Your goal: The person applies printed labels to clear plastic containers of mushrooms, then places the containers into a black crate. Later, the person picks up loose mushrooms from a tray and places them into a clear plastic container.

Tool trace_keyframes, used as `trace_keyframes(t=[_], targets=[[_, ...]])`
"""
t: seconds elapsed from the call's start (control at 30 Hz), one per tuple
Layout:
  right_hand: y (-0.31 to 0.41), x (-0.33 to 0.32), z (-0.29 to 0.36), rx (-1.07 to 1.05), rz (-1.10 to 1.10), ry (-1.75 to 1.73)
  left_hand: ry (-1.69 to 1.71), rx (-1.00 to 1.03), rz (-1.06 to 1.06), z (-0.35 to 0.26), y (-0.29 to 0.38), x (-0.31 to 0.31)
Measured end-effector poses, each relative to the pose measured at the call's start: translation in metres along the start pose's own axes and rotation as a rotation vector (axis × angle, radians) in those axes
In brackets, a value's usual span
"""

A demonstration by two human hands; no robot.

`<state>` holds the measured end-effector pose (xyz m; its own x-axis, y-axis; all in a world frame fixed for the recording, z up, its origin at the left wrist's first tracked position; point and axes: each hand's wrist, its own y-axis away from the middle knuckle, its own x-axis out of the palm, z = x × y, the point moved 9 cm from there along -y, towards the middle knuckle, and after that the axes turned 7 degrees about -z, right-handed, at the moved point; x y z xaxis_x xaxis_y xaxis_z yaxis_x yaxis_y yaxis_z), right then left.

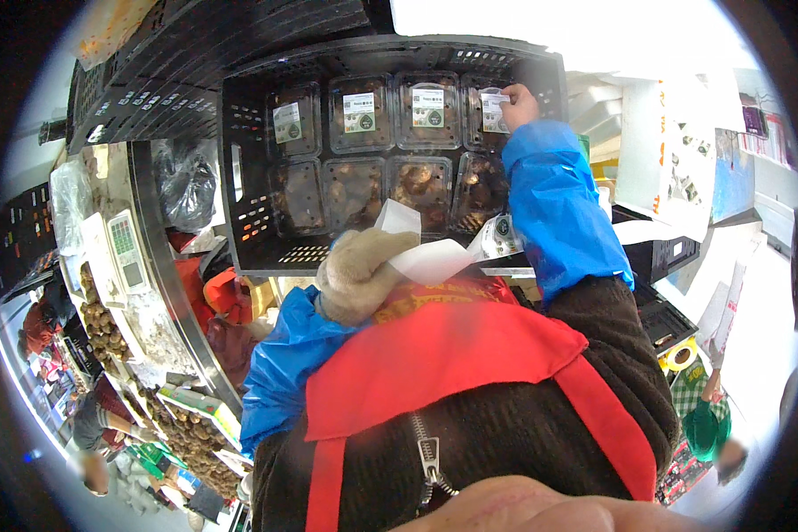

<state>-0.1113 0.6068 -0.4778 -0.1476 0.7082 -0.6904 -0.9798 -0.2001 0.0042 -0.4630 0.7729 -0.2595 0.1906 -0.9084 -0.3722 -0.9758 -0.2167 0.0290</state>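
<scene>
In a black plastic crate (392, 50) before me, clear lidded plastic punnets stand in two rows. They hold brown produce that looks like mushrooms. Printed labels sit on the far-row lids, such as a label (428, 108) third from the left; the near-row lids are bare. My right hand (521, 106), ungloved, has its fingertips on the corner of the label (492, 112) of the far-right punnet (473, 138). My left hand (359, 269), in a beige knit glove, grips a curling strip of label backing paper (432, 258) at the crate's near edge. One printed label (499, 237) shows on the strip.
Stacked black crates (146, 100) rise at the left. Beside them is a bench (166, 332) with a scale (130, 253) and loose brown produce (100, 316). A roll of yellow tape (681, 354) lies at right. Other people stand at lower left and lower right.
</scene>
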Motion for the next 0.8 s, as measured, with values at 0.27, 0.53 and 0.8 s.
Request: trace_keyframes(t=[0.27,0.53,0.8], targets=[[-0.017,0.017,-0.021,0.010,-0.030,0.088,-0.036,0.026,-0.060,0.002,0.001,-0.005],[-0.010,0.017,-0.023,0.031,-0.044,0.074,-0.033,0.044,-0.027,0.000,0.001,-0.005],[-0.007,0.002,-0.003,0.023,-0.064,0.051,0.036,0.027,-0.054,0.001,-0.003,-0.006]])
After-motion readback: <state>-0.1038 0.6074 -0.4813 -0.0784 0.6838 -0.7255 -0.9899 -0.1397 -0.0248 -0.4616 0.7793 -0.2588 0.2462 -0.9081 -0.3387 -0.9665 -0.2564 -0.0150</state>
